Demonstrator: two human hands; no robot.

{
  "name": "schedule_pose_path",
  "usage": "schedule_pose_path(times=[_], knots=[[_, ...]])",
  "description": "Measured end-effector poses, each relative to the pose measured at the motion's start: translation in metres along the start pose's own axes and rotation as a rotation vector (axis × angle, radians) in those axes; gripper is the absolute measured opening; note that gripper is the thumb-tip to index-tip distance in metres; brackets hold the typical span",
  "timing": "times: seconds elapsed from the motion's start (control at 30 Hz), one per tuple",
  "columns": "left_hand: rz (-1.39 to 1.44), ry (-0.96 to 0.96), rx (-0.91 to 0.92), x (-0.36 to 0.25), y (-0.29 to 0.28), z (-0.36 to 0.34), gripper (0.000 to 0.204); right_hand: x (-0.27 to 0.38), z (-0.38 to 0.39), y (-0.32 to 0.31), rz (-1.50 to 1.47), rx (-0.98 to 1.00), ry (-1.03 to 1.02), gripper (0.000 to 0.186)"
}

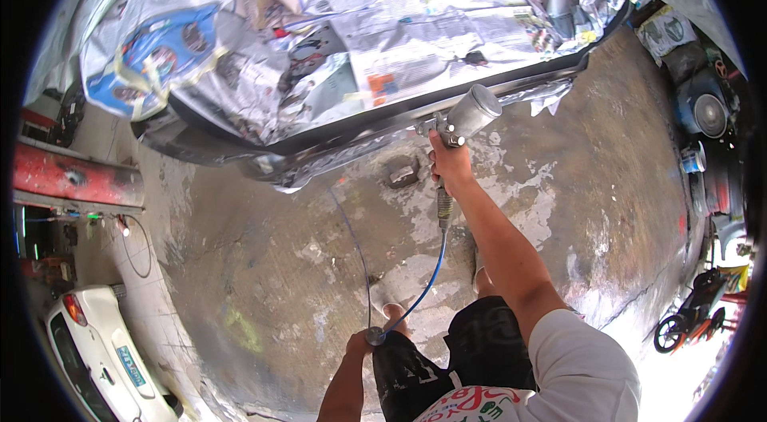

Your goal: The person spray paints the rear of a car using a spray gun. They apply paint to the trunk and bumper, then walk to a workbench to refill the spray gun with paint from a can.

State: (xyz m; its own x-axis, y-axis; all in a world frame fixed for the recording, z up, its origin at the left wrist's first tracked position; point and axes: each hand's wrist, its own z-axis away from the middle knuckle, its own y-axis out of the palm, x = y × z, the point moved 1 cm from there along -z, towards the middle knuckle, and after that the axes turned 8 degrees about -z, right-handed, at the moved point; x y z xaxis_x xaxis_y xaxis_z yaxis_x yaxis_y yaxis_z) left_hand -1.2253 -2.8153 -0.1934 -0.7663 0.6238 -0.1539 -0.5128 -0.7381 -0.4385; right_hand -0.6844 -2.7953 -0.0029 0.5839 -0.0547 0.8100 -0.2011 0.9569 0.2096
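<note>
My right hand (452, 162) is wrapped round the handle of a metal spray gun (441, 126), whose silver cup (475, 109) tilts up to the right. The gun is held just short of the dark lower edge of a car body part (343, 130) covered with newspaper (431, 23). From the gun's handle a blue air hose (435, 274) curves down to my left hand (361, 342). That hand is low by my thigh, closed round the hose beside a small round grey piece (375, 335). Its fingers are partly hidden.
Beneath lies a stained concrete floor (264, 262), with the hose trailing across it and a small block (403, 172) on it. To the left are a red post (76, 174) and a white car (104, 350). Containers (709, 114) and a motorcycle (691, 310) stand at the right.
</note>
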Motion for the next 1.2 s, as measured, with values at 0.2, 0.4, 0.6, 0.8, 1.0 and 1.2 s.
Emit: schedule_pose_path(times=[0.2,0.4,0.6,0.8,1.0,1.2], knots=[[0.074,0.169,-0.049,-0.112,0.002,-0.030,0.042,0.072,-0.058,-0.123,0.011,-0.066,-0.080,0.033],[-0.283,0.455,-0.179,-0.253,-0.004,-0.063,0.040,0.149,-0.126,-0.245,0.044,-0.113,-0.146,0.034],[-0.121,0.479,-0.148,-0.369,-0.010,-0.096,0.040,0.225,-0.186,-0.346,0.070,-0.249,-0.209,0.034],[-0.059,0.374,-0.196,-0.464,-0.051,-0.107,0.030,0.284,-0.253,-0.421,0.151,-0.393,-0.291,0.034],[0.009,0.339,-0.255,-0.513,-0.062,-0.116,0.033,0.308,-0.290,-0.440,0.582,-0.701,-0.535,0.056],[0.136,0.398,-0.262,-0.481,-0.051,-0.097,0.036,0.275,-0.258,-0.374,0.206,-0.250,-0.328,0.039]])
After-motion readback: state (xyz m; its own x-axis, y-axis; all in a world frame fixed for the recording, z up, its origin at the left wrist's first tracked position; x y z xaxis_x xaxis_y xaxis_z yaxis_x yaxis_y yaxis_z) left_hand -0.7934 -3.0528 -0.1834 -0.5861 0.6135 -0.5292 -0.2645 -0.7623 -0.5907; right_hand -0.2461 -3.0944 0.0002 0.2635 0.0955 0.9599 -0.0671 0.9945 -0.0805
